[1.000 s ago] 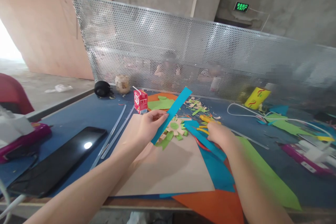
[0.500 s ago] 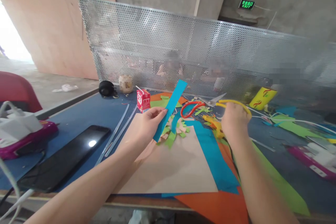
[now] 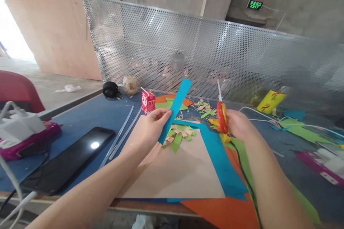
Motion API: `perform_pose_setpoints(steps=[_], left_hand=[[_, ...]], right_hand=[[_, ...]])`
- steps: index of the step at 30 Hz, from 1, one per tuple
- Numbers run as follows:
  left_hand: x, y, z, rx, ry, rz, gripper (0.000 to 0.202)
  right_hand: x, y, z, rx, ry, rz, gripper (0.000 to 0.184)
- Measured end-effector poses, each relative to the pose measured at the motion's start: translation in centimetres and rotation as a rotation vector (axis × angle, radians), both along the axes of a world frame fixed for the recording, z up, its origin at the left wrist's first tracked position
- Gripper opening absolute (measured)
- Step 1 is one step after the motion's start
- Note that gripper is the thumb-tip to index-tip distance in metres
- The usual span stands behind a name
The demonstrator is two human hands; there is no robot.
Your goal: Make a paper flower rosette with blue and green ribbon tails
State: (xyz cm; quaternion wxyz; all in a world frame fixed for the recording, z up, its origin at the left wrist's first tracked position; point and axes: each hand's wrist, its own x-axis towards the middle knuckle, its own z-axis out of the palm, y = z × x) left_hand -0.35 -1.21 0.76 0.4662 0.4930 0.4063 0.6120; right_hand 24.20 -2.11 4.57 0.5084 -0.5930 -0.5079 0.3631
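Blue table (image 3: 86, 114). Left hand (image 3: 150, 127): thumb and fingers pinching blue strip (image 3: 177, 102), its top end beyond the fingertips. Right hand (image 3: 238, 123): fingers gripping scissors (image 3: 221, 116), blades upward above them. Paper flower (image 3: 177, 141) between, nearer left fingers.

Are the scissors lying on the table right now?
No, the right grip holds the red-and-yellow scissors raised, with their blades pointing upward.
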Motion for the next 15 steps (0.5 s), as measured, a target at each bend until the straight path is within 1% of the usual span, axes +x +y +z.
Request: perform_pose_setpoints(steps=[2, 4, 8, 10, 12, 15], left_hand=[[0.0, -0.1, 0.1, 0.008, -0.002, -0.001, 0.024], [0.0, -0.2, 0.2, 0.016, -0.010, 0.000, 0.024], [0.0, -0.2, 0.2, 0.022, -0.031, 0.007, 0.023], [-0.2, -0.1, 0.3, 0.036, -0.053, 0.029, 0.022], [-0.4, 0.0, 0.4, 0.057, -0.085, 0.045, 0.021], [-0.7, 0.2, 0.7, 0.105, -0.121, 0.083, 0.019]], right_hand=[[-1.0, -0.4, 0.1, -0.043, 0.152, 0.143, 0.016], [-2.1, -0.6, -0.2, -0.080, 0.252, 0.270, 0.016], [-4.2, -0.8, -1.8, -0.113, 0.323, 0.439, 0.030], [-4.5, -0.9, -2.3, -0.122, 0.269, 0.541, 0.035], [-4.3, -1.0, -2.5, -0.168, 0.123, 0.629, 0.037], [-3.6, -1.4, -2.3, -0.263, -0.073, 0.686, 0.034]])
